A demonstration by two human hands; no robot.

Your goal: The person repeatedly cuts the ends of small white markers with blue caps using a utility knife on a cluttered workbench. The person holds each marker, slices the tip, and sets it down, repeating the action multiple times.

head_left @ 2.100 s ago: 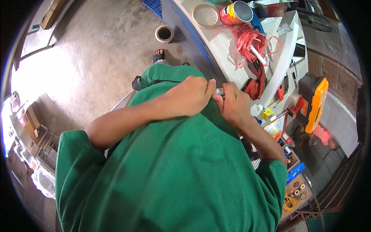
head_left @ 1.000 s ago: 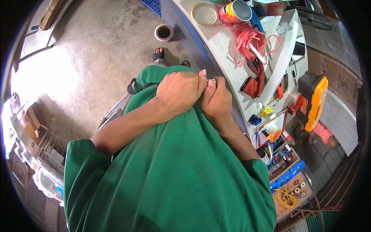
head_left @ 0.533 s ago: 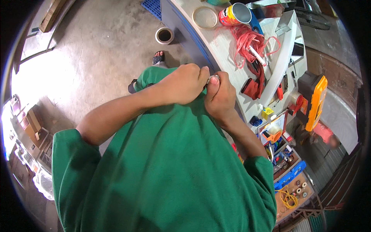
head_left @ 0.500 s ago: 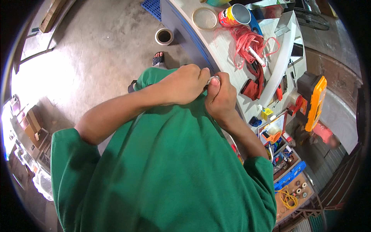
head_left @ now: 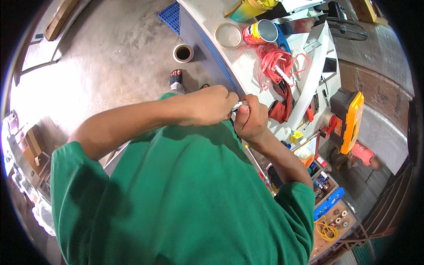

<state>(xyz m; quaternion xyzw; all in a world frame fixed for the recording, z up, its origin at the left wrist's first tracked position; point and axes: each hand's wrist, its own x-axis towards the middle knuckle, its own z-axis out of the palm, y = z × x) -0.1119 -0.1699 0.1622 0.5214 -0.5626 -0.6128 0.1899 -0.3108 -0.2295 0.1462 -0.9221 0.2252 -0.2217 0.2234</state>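
Close together in front of my green shirt, both my hands are closed. My right hand (head_left: 253, 119) grips a small shiny silvery piece (head_left: 240, 106), its thumb pressed along the near side. My left hand (head_left: 213, 106) is a fist with its knuckles up, right beside that piece. Whatever its fingers hold is hidden from above. A bit of something dark shows below, between the two hands; its kind is too small to make out.
To the right stands a white-topped table (head_left: 207, 22) with a red and yellow can (head_left: 251, 33), a tape roll (head_left: 228, 35), tangled pink string (head_left: 271, 62), a red pouch (head_left: 279, 111) and a black-and-orange toolbox (head_left: 349, 123). A ring-shaped roll (head_left: 183, 53) rests on the floor.
My view has shifted a little, so the table's things sit further left and lower. The hands are slightly further apart, and more of the silvery piece shows between them.
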